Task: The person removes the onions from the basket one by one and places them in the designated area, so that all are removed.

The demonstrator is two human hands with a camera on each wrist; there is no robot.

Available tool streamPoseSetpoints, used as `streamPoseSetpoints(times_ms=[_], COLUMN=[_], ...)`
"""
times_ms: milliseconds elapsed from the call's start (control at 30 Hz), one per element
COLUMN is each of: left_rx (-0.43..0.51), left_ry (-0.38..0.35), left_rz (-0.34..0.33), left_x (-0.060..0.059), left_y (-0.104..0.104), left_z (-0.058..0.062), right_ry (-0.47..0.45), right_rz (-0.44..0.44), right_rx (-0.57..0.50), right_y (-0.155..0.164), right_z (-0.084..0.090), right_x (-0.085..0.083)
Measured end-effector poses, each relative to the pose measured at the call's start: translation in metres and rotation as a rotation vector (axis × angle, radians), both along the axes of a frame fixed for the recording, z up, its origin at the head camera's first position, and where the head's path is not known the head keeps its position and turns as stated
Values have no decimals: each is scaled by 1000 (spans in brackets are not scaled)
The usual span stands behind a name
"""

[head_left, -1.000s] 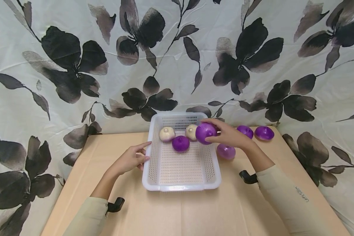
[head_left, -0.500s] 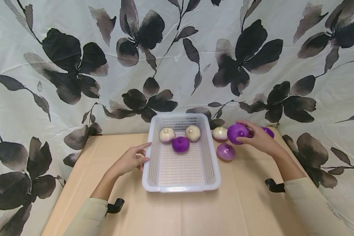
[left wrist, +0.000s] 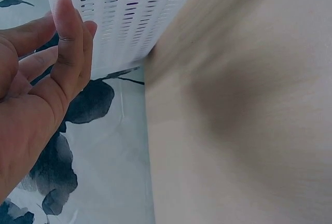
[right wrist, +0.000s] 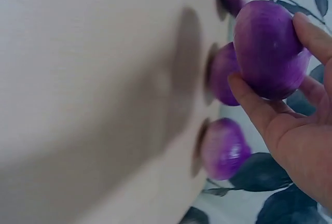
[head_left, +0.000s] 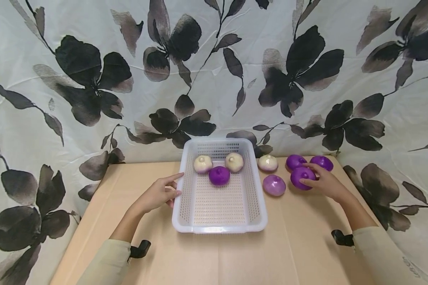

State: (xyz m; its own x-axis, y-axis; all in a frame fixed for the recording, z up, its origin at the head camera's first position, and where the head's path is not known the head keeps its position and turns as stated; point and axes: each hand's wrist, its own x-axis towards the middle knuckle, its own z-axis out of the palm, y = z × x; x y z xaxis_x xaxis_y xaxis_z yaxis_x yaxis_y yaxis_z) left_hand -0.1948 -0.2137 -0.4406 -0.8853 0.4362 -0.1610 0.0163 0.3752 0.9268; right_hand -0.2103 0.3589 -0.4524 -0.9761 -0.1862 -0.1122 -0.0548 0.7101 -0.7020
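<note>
My right hand (head_left: 326, 183) grips a large purple onion (head_left: 301, 176) between thumb and fingers. In the right wrist view this onion (right wrist: 267, 50) is held off the table surface, with other onions behind it. Two more purple onions lie just beyond, one at the left (head_left: 294, 161) and one at the right (head_left: 322, 162). At the left side of a white perforated plastic basket (head_left: 219, 229), my left hand (head_left: 158, 194) touches the wall with loosely extended fingers. Inside the basket sit two pale onions (head_left: 203, 164) and a purple onion (head_left: 219, 176).
Right of the basket lie a pale onion (head_left: 268, 163) and, nearer, a pinkish-purple onion (head_left: 274, 185). A light wooden table (head_left: 249, 257) carries everything. Behind its back edge hangs a floral cloth (head_left: 235, 99).
My right hand has carried the purple onion from above the basket's right side rightward, then lower beside the other purple onions. The left hand has stayed at the basket.
</note>
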Motion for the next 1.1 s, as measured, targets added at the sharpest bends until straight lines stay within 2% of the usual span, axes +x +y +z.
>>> streamPoseSetpoints(times_ms=[200,400,1100], left_rx=[-6,-9,-14], left_ry=[3,2,2], left_rz=[5,11,3], left_x=[0,-1,-1], left_y=[-1,-1,1], left_z=[0,-1,1], right_ry=[-53,-42,-125], right_rz=[-50,-48,-70], right_rx=[-29,-15,68], right_y=[7,6,6], right_z=[-18,-28,-34], right_x=[2,0,0])
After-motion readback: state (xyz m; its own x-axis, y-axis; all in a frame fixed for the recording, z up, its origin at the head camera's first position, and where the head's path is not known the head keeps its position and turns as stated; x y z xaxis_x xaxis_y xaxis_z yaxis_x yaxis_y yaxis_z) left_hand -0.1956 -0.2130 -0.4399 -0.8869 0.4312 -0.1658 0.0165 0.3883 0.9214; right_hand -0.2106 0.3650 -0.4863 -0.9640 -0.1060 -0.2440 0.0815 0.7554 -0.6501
